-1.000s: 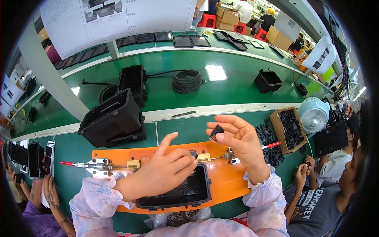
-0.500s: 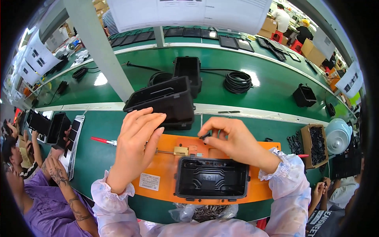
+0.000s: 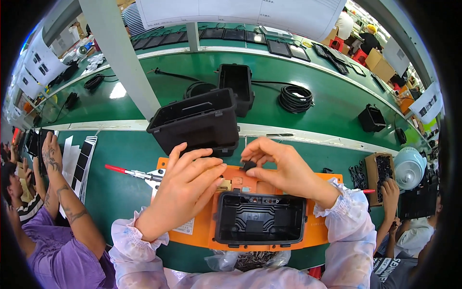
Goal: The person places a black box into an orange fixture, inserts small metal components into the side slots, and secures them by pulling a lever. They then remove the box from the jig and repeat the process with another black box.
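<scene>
Head view: our right hand (image 3: 286,167) pinches a clip (image 3: 249,165) near the plate (image 3: 315,233)'s far edge; our left hand (image 3: 185,190), loosely spread, hovers beside it, green tabletop (image 3: 117,200) showing further left.

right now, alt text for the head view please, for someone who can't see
A person's right hand pinches a small black part near an open black box on an orange board; the left hand is beside it, fingers extended. Beyond are other black boxes and a coiled black cable.
</scene>
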Tool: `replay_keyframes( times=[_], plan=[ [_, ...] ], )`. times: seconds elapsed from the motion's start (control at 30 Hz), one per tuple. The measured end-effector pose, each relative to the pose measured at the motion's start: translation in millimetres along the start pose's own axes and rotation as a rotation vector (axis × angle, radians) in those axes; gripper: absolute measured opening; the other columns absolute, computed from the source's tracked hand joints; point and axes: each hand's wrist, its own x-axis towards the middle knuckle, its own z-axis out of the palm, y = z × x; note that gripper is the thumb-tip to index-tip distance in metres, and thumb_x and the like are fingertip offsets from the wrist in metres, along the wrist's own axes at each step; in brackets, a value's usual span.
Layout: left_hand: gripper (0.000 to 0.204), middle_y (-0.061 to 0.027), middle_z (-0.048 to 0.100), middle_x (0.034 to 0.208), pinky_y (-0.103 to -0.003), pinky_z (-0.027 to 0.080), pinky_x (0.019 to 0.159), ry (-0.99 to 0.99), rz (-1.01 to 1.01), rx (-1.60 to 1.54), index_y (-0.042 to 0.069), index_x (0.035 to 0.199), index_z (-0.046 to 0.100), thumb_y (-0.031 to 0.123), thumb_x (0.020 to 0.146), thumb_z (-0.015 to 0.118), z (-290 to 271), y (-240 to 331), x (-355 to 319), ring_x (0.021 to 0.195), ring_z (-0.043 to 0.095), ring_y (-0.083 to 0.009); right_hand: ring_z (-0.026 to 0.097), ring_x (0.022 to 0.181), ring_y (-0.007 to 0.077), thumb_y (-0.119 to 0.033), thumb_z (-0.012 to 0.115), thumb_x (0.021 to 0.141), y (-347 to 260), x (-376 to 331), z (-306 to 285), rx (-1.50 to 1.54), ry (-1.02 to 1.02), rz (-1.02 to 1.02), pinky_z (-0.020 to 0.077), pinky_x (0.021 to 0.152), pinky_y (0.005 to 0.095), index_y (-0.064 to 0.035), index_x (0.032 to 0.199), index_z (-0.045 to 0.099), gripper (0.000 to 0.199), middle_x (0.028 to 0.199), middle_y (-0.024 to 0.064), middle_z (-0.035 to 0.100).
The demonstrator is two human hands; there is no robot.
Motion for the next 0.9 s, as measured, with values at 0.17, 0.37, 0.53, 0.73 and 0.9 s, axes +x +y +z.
replay_keyframes(
  times=[0.17,0.37,0.53,0.73,0.9],
  plan=[
    [0.022,-0.0060,0.071,0.114,-0.054,0.035,0.111,-0.001,0.014,0.003,0.006,0.108,0.074,0.009,0.086,0.074,3,0,-1,0.120,0.061,-0.0287,0.069,0.085,0.0220,0.001,0.066,0.090,6,9,-2,0.000,-0.245,-0.217,0.0566,0.075,0.0319,0.0015,0.107,0.070,0.017,0.103,0.0098,0.064],
    [0.023,-0.0051,0.068,0.110,-0.057,0.036,0.108,0.016,0.061,0.002,0.007,0.106,0.071,0.009,0.084,0.077,3,1,-2,0.114,0.062,-0.0269,0.070,0.075,0.0177,0.000,0.066,0.092,-14,13,1,-0.026,-0.339,-0.029,0.0563,0.065,0.0290,-0.0027,0.113,0.071,0.022,0.103,0.0092,0.066],
    [0.022,-0.0037,0.067,0.104,-0.058,0.038,0.106,0.026,0.128,-0.013,0.007,0.102,0.073,0.010,0.081,0.078,4,7,-7,0.109,0.063,-0.0231,0.070,0.076,0.0231,-0.001,0.070,0.089,-11,10,3,-0.191,-0.270,-0.220,0.0564,0.067,0.0330,-0.0026,0.113,0.070,0.024,0.095,0.0100,0.069],
    [0.028,-0.0039,0.065,0.105,-0.062,0.038,0.108,0.015,0.248,0.126,0.006,0.108,0.073,0.013,0.082,0.077,12,16,-9,0.107,0.063,-0.0207,0.070,0.089,0.0290,-0.004,0.072,0.087,-10,-2,16,-0.305,-0.033,-0.211,0.0568,0.078,0.0379,-0.0037,0.111,0.074,0.024,0.100,0.0114,0.075],
    [0.031,-0.0044,0.064,0.104,-0.064,0.036,0.110,-0.031,0.295,0.184,0.003,0.112,0.073,0.016,0.083,0.076,20,17,-12,0.108,0.063,-0.0199,0.068,0.094,0.0384,-0.003,0.068,0.086,12,11,-15,-0.386,0.136,-0.195,0.0552,0.084,0.0443,-0.0020,0.107,0.072,0.021,0.102,0.0177,0.072]
  ],
)
